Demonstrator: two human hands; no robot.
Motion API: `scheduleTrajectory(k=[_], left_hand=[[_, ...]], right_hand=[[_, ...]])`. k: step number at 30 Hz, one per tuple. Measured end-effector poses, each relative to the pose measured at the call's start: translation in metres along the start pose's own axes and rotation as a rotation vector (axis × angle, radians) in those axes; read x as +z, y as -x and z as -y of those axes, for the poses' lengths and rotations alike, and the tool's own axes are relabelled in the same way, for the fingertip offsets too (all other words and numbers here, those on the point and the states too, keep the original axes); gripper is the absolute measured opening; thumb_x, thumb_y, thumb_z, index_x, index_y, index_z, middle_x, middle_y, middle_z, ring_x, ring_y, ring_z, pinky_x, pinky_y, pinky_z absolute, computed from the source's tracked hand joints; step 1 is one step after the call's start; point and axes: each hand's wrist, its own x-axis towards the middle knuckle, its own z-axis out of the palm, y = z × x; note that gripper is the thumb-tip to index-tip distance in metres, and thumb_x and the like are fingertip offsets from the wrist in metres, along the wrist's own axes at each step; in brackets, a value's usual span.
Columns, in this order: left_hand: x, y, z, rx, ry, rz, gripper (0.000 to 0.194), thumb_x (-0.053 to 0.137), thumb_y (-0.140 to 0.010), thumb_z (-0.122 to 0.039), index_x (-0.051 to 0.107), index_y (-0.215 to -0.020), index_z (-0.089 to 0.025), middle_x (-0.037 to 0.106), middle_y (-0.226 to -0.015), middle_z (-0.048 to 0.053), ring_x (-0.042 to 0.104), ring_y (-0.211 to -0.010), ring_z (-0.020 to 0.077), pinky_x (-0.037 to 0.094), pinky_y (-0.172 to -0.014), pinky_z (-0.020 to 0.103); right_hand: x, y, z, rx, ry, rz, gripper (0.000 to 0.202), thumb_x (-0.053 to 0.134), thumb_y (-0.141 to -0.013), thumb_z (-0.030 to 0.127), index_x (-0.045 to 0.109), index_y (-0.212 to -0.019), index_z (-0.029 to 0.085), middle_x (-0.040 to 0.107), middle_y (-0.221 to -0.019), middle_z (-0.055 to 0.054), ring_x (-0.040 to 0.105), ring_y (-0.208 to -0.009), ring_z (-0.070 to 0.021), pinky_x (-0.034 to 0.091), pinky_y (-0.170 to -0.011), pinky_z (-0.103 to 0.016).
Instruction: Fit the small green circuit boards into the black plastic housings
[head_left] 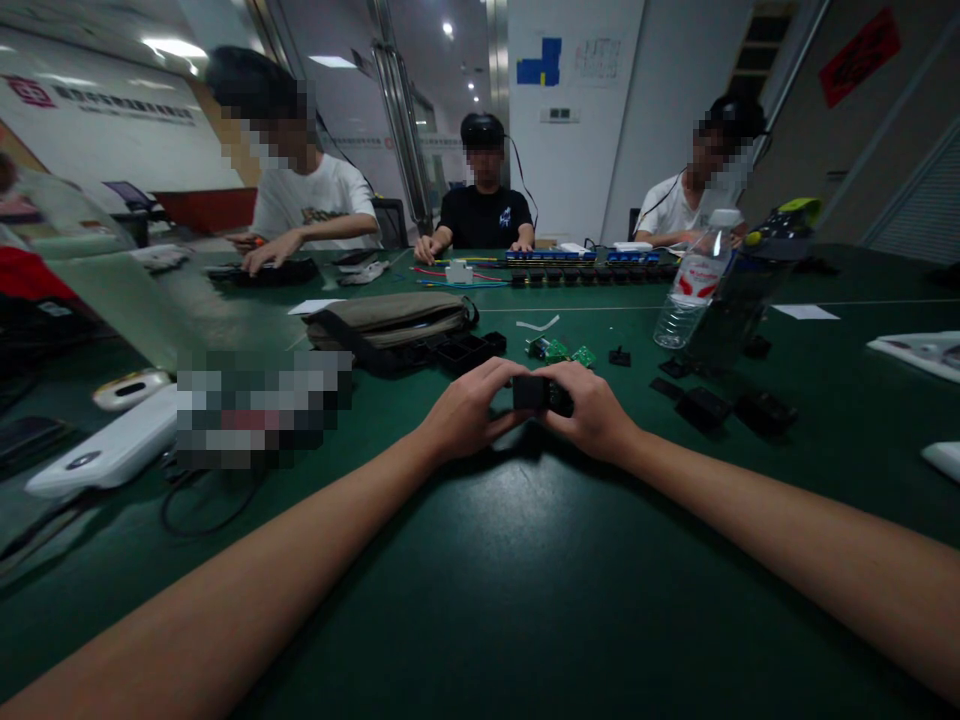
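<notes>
Between my two hands is a small black plastic box [530, 393], held just above the green table [480, 580]. My left hand [472, 408] grips its left side with thumb and fingers. From the other side, my right hand [592, 410] wraps round the right end, hiding part of it. Just beyond my fingers lie small green circuit boards [556, 350] and a little black part [619, 356]. An open black tray-like case [469, 350] sits past my left hand. Several black box-shaped pieces [703, 408] rest to the right.
A clear water bottle [694, 285] and a dark bottle with a yellow-green cap [757, 280] stand at right. A grey-brown bag [397, 320] lies beyond my left hand. White device [120, 440] and cable [206, 520] are at left. Several people [486, 215] sit across the table.
</notes>
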Motion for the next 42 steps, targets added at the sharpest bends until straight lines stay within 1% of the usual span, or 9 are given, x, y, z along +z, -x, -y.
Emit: scheduleTrajectory(k=[4,6,10,16,22,25,29,35,42], left_hand=[[0.0023,0.0009,-0.0014,-0.067,-0.033,0.001,0.032,0.065,-0.084,-0.029,0.053,-0.112,-0.018,0.067,-0.098,0.006,0.065,-0.086,0.0197,0.053,-0.078,0.034],[0.0029,0.0007,-0.0009,-0.086,-0.068,0.006,0.034,0.068,-0.08,-0.026,0.054,-0.11,-0.018,0.066,-0.096,0.005,0.064,-0.084,0.0192,0.053,-0.076,0.033],[0.0027,-0.0003,0.0006,-0.074,-0.104,-0.012,0.035,0.068,-0.077,-0.021,0.055,-0.109,-0.018,0.064,-0.098,0.006,0.062,-0.088,0.0201,0.053,-0.081,0.034],[0.003,0.0002,0.002,-0.054,-0.092,-0.002,0.035,0.066,-0.078,-0.022,0.055,-0.111,-0.017,0.063,-0.102,0.007,0.061,-0.094,0.0215,0.053,-0.086,0.036],[0.0044,-0.0006,0.0049,-0.135,-0.093,0.04,0.046,0.067,-0.081,-0.03,0.054,-0.123,-0.018,0.06,-0.116,0.011,0.059,-0.108,0.0262,0.051,-0.093,0.041],[0.0047,-0.0006,0.0056,-0.164,-0.081,0.089,0.038,0.062,-0.086,-0.034,0.056,-0.122,-0.02,0.061,-0.116,0.01,0.061,-0.105,0.025,0.051,-0.091,0.041],[0.0051,-0.0009,0.0056,-0.16,-0.102,0.144,0.034,0.059,-0.089,-0.033,0.056,-0.12,-0.02,0.066,-0.113,0.009,0.061,-0.103,0.0258,0.05,-0.09,0.042],[0.0048,-0.0024,0.0034,-0.19,-0.134,0.165,0.032,0.057,-0.09,-0.036,0.057,-0.117,-0.02,0.069,-0.111,0.008,0.063,-0.099,0.0263,0.049,-0.086,0.042],[0.0023,-0.0039,0.0004,-0.202,-0.109,0.179,0.029,0.055,-0.09,-0.035,0.057,-0.115,-0.02,0.07,-0.106,0.007,0.067,-0.098,0.025,0.048,-0.085,0.038]], right_hand=[[0.0005,0.0004,0.0004,0.009,0.007,-0.014,0.043,0.066,-0.076,0.018,0.06,-0.119,0.02,0.07,-0.114,-0.01,0.064,-0.104,-0.0264,0.049,-0.093,-0.043],[-0.0001,0.0008,0.0013,-0.004,-0.007,-0.02,0.046,0.066,-0.076,0.019,0.058,-0.122,0.019,0.069,-0.117,-0.011,0.063,-0.105,-0.0261,0.049,-0.092,-0.042],[-0.002,0.0012,0.003,-0.044,-0.015,-0.027,0.043,0.065,-0.077,0.018,0.059,-0.12,0.018,0.069,-0.115,-0.011,0.063,-0.104,-0.0259,0.05,-0.093,-0.042],[-0.0032,0.0008,0.0039,-0.026,-0.023,-0.035,0.031,0.065,-0.079,0.019,0.062,-0.11,0.018,0.071,-0.107,-0.01,0.064,-0.097,-0.0247,0.051,-0.088,-0.04],[-0.0024,0.0008,0.0038,-0.002,-0.003,-0.038,0.031,0.066,-0.078,0.017,0.063,-0.108,0.02,0.072,-0.106,-0.008,0.064,-0.097,-0.0242,0.05,-0.087,-0.039],[-0.0022,0.0008,0.0036,0.013,0.002,-0.042,0.031,0.067,-0.078,0.017,0.063,-0.109,0.019,0.072,-0.106,-0.009,0.064,-0.096,-0.0241,0.05,-0.086,-0.039],[-0.002,0.0007,0.0034,0.023,0.003,-0.034,0.03,0.065,-0.079,0.018,0.063,-0.109,0.02,0.072,-0.105,-0.008,0.064,-0.095,-0.0238,0.049,-0.087,-0.039],[-0.0018,0.0004,0.0025,0.014,-0.008,-0.037,0.034,0.063,-0.078,0.017,0.062,-0.112,0.02,0.071,-0.108,-0.009,0.063,-0.099,-0.0244,0.048,-0.089,-0.04],[-0.0029,0.0,0.0037,0.024,-0.007,-0.044,0.032,0.063,-0.079,0.019,0.062,-0.111,0.02,0.071,-0.106,-0.009,0.062,-0.096,-0.0244,0.049,-0.088,-0.039]])
